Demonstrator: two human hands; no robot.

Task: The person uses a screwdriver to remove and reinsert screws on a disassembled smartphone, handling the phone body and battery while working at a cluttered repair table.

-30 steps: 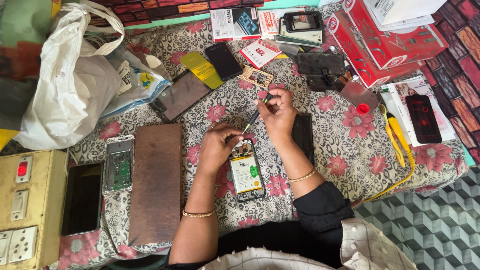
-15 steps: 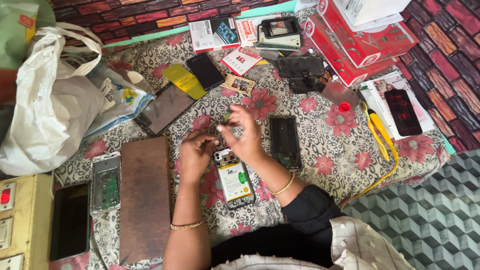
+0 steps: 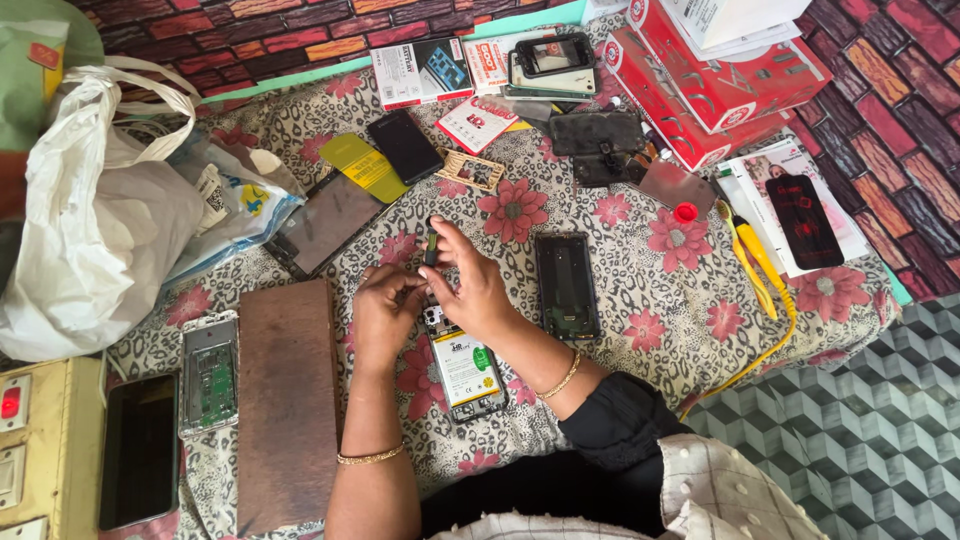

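Observation:
An opened phone with its battery showing lies face down on the floral cloth in front of me. My left hand is curled at the phone's top left corner, fingertips on its edge. My right hand hovers over the phone's top end and pinches a small dark screwdriver that points up and away. The fingertips of both hands nearly meet above the phone's top. The phone's upper part is hidden under my hands.
A black phone frame lies just right of my hands, a brown wooden board just left. Further left are a phone with a green circuit board, a black phone, a switchboard and a white bag. Red boxes and yellow cutters sit right.
My right hand has pulled back from the far side toward the opened phone, bringing the screwdriver with it. My left hand stayed at the phone's top. The view has shifted slightly.

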